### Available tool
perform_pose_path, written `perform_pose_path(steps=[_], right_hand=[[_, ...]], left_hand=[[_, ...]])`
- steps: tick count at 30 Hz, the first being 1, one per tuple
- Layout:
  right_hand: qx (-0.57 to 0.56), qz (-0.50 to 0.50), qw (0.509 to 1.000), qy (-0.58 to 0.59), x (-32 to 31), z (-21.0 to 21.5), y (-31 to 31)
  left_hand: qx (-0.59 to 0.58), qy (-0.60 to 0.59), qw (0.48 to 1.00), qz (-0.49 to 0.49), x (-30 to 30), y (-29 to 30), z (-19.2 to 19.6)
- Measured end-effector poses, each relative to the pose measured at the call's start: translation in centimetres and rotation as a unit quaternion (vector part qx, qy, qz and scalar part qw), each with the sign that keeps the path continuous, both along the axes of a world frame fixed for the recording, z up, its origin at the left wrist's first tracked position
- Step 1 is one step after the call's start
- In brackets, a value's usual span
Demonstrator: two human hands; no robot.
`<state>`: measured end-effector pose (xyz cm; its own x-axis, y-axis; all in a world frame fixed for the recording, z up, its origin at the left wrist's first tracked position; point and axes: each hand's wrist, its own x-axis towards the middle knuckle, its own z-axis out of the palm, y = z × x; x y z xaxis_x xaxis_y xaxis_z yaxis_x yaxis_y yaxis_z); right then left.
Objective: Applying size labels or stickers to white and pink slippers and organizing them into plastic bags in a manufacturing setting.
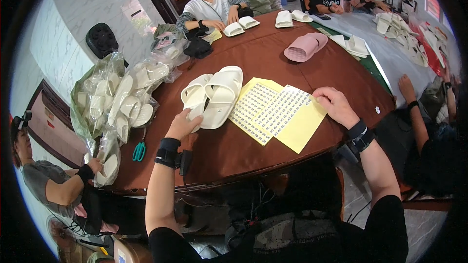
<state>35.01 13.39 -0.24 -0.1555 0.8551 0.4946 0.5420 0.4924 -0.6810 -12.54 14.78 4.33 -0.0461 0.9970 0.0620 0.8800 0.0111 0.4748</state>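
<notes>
Two cream slide slippers lie side by side on the brown table in front of me. My left hand [180, 125] is closed on the heel end of the left slipper [193, 98], its thumb on top. The right slipper [223, 96] touches it and slightly overlaps it. Beside them lie two overlapping yellow sheets of small round printed stickers: the left sheet [250, 110] partly under the right sheet [284, 113]. At the right sheet's upper right corner, the fingertips of my right hand [337, 107] are pinched together. Any loose sticker between them is too small to make out.
Teal-handled scissors [139, 151] and bagged cream slippers [119, 95] are on the left. A pink slipper pair [305, 47] stands farther back on the brown table [336, 80]. Co-workers sit around; one across handles cream slippers [241, 26]. More slippers [399, 31] pile at far right.
</notes>
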Motion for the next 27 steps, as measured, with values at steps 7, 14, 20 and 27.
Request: perform_pose_path(steps=[7, 14, 20, 27], right_hand=[[-0.004, 0.015, 0.999, 0.029, 0.0, -0.3, 0.2], [-0.011, 0.017, 1.0, 0.007, 0.0, 0.1, -0.1], [-0.025, 0.013, 0.999, 0.032, -0.2, -0.1, 0.1], [-0.04, 0.021, 0.997, 0.054, -0.2, -0.1, 0.3]], left_hand=[[-0.011, 0.116, 0.992, -0.047, -0.3, 0.0, -2.0], [0.022, 0.174, 0.984, -0.03, 0.3, -0.6, -1.6], [0.016, 0.176, 0.984, -0.014, 1.3, -1.7, -1.2], [0.057, 0.195, 0.979, -0.023, 4.2, -5.3, -0.5]])
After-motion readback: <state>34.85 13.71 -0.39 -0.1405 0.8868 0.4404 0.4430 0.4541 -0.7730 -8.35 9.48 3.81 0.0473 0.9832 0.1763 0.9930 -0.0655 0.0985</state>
